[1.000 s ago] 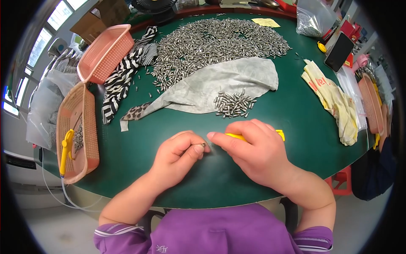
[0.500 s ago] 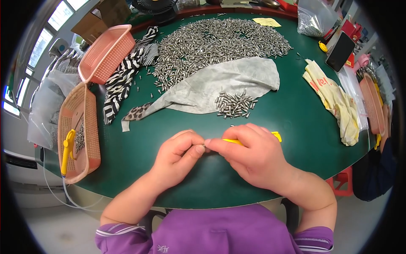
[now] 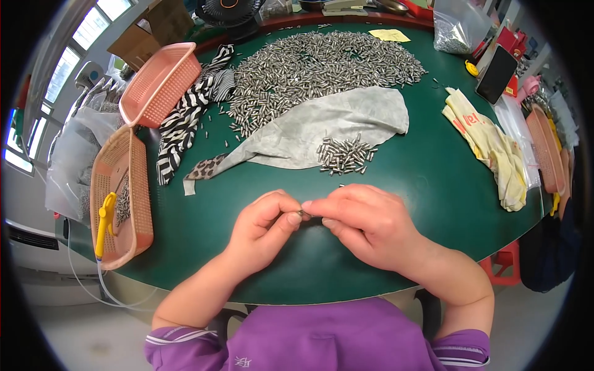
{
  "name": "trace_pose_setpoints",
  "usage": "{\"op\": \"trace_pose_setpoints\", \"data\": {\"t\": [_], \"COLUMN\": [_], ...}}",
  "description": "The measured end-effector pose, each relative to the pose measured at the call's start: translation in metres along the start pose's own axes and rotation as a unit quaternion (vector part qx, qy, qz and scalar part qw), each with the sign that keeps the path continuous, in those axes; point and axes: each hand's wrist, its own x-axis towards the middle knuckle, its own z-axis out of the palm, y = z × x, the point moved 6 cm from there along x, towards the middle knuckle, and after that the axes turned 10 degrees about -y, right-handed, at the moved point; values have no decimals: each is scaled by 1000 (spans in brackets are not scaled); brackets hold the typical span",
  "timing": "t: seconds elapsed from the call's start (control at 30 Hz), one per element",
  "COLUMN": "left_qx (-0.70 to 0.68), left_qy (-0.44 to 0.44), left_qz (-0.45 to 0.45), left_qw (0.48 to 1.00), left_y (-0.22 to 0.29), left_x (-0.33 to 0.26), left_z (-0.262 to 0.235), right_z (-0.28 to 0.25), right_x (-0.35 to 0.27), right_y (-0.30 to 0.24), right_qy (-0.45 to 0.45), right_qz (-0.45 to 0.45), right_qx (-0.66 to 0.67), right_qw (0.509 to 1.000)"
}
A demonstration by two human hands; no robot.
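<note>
My left hand [image 3: 265,226] pinches a small metal piece [image 3: 301,213] between thumb and fingertips, just above the green table. My right hand [image 3: 371,226] meets it from the right, its index fingertip touching the left fingertips. Its other fingers are curled, and something dark and thin shows between the hands; what the right hand holds is hidden. Beyond the hands, a small heap of metal pins [image 3: 346,154] lies at the edge of a grey cloth [image 3: 309,133]. Behind it spreads a large pile of similar silvery pins [image 3: 322,65].
Pink baskets [image 3: 158,93] stand at the left; the nearer basket [image 3: 143,198] holds metal parts and a yellow tool [image 3: 105,216] with a tube. A zebra-striped cloth [image 3: 179,133] lies beside them. At the right are a pale yellow cloth [image 3: 489,148], a phone [image 3: 498,74] and a bag of parts [image 3: 458,31].
The yellow object that showed in and behind my right hand is no longer visible. My right fingers have shifted slightly, and the view has moved a little.
</note>
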Motion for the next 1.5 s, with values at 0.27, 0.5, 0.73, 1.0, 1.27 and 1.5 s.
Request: {"op": "trace_pose_setpoints", "data": {"t": [0.27,0.5,0.73,1.0,1.27,1.5], "left_qx": [18,-75,-145,-150,-145,-86], "left_qy": [4,-69,8,27,38,30], "left_qz": [-11,-50,19,37,38,30], "left_qw": [1000,993,989,988,988,995], "left_y": [-2,-2,-4,-4,-6,-5], "left_x": [-1,-4,-2,-3,-3,-3], "left_z": [-2,11,2,-1,-1,0], "right_z": [1,-5,-7,-2,3,4], "right_x": [-1,0,-1,0,-1,-1], "right_y": [0,-2,1,0,1,1], "right_qy": [0,37,38,24,9,3], "right_qz": [12,-11,0,-12,-6,5], "right_qx": [-1,-171,-19,10,10,-2], "right_qw": [1000,984,999,1000,1000,1000]}}
